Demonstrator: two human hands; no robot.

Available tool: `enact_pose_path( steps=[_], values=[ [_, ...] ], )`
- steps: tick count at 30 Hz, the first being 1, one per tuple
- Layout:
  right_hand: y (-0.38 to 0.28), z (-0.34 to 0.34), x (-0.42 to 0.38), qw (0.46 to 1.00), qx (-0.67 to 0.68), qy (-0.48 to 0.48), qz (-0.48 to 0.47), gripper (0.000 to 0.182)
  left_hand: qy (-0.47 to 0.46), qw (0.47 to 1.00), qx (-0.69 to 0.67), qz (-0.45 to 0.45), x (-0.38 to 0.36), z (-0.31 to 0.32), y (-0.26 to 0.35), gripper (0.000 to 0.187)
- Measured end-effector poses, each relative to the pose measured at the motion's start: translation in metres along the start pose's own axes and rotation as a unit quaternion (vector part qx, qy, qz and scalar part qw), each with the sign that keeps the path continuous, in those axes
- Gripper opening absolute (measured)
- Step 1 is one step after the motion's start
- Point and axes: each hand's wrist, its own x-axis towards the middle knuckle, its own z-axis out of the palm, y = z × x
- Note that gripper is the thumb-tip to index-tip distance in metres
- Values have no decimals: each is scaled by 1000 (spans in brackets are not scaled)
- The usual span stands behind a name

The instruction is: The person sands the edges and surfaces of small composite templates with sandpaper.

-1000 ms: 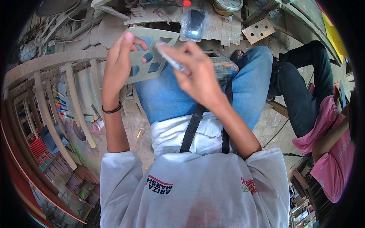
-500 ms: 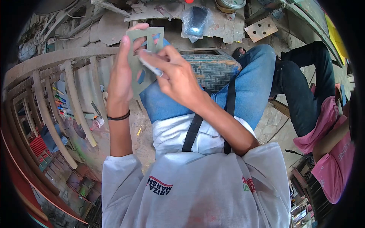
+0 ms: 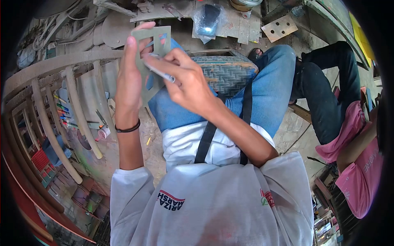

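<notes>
A flat grey-green panel (image 3: pixel 158 61) with several cut-out openings stands up in front of me at the upper left. Its left edge rests in my left hand (image 3: pixel 130 78), with the thumb along the near side and fingers showing behind the openings. My right hand (image 3: pixel 186 80) is closed round a folded whitish piece (image 3: pixel 164 75), which lies against the panel's face around its middle. What this piece is made of cannot be made out. Below the panel are my knees in blue jeans.
A wooden railing (image 3: pixel 69 78) curves along the left. A woven seat (image 3: pixel 230 76) is between my legs. Ahead, a plastic-wrapped dark object (image 3: pixel 209 20) lies on boards near a plate with holes (image 3: pixel 279 29). Another person (image 3: pixel 328 90) sits at the right.
The whole view has shifted slightly. My right hand keeps its grip on the whitish piece, which has moved a little on the panel's face. My left hand holds as before.
</notes>
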Motion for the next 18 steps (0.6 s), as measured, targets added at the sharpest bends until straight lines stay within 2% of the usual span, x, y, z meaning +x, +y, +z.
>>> enact_pose_path(
  steps=[1, 2, 4, 6, 8, 10, 14, 16, 17, 18],
  values=[
    [9, 1, 0, 1000, -11, 6, -11, 57, 11, 1000, 22, 5, 0, -1, 1, 57],
    [18, -1, 0, 1000, -12, -12, 18, 56, 12, 1000, 23, 12, 2, -1, 2, 57],
    [-4, -3, 3, 1000, 4, -15, 17, 56, 42, 998, 48, 25, 3, 2, 1, 58],
    [-20, -5, 6, 1000, 16, -15, 20, 56, 31, 998, 42, 26, 4, 5, 3, 59],
    [7, -4, 2, 1000, 16, -9, 11, 56, 25, 998, 39, 31, 3, 3, 2, 60],
    [10, -9, 10, 1000, -3, -14, 3, 53, 15, 994, 103, 28, 5, 0, 0, 61],
    [-4, -19, 8, 997, -39, -70, 23, 53, 21, 998, 45, 33, 6, 7, 1, 60],
    [15, -26, 17, 982, -160, -58, -79, 62, -15, 997, 74, 24, 10, -3, 0, 58],
    [20, -31, 21, 982, -159, -56, -81, 62, -15, 997, 75, 26, 13, -4, 1, 58],
    [19, -38, 27, 966, -219, -89, -106, 59, -30, 997, 70, 15, 16, -5, 3, 58]
  ],
)
